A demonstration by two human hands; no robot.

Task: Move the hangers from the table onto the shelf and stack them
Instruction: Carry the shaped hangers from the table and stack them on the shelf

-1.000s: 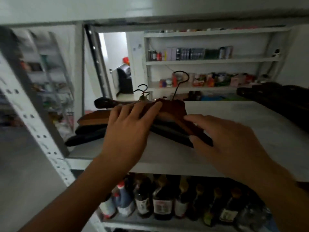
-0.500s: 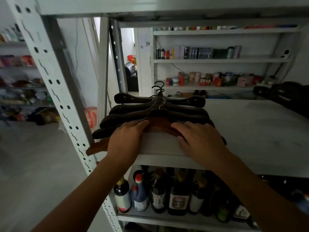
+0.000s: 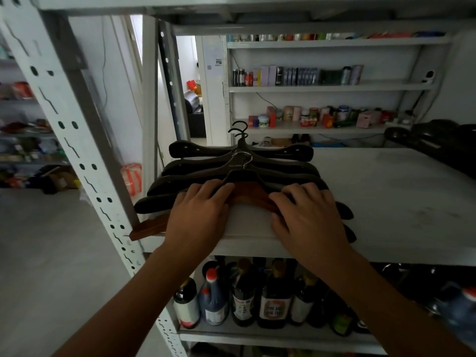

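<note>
Hangers (image 3: 239,173): stiff, light, slick, hooks snag. Left hand (image 3: 198,215) and right hand (image 3: 309,217) lie flat on the wooden hanger (image 3: 247,194), pressing, not gripping. Best held by the shoulders.

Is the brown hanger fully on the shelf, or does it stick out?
It sticks out. The brown hanger's left end passes the shelf's left edge, beside the post.
</note>
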